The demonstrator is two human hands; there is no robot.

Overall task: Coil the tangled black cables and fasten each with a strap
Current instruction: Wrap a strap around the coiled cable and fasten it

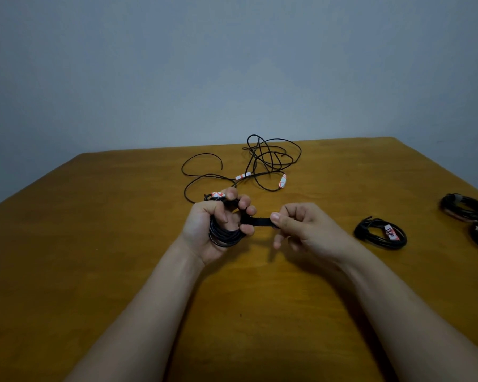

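the black cable coil (pixel 226 235) sits just left of the frame's centre, wound into a tight bundle of loops and gripped in the left hand (pixel 198 230). the fingers (pixel 244 202) of that hand curl round the top of the bundle and the thumb crosses its front. a white and orange tag (pixel 216 194) shows at the upper edge of the fist. from the coil's right side a flat black strap (pixel 257 220) runs out level toward the right of the frame, its long axis left to right, stretched between the two hands. the right hand (pixel 311 230) pinches the strap's free end between thumb and forefinger, and its other fingers are loosely curled below and hold nothing. so the coil lies to the left of the right hand's fingers, with only the strap's length between them, and the right hand has the free end. my judgement is that the coming move is for it to carry that end back round the bundle and press it onto itself, while the left holds the loops together. whether the strap's other end is already round the coil i cannot tell, because the left fingers hide it. in the upper middle of the frame a tangled black cable (pixel 268 161) lies loose on the bench (pixel 94 216). a neat coil (pixel 370 234) with a white label rests at the right, and further coils (pixel 465 209) lie at the right edge, well apart from the hands.
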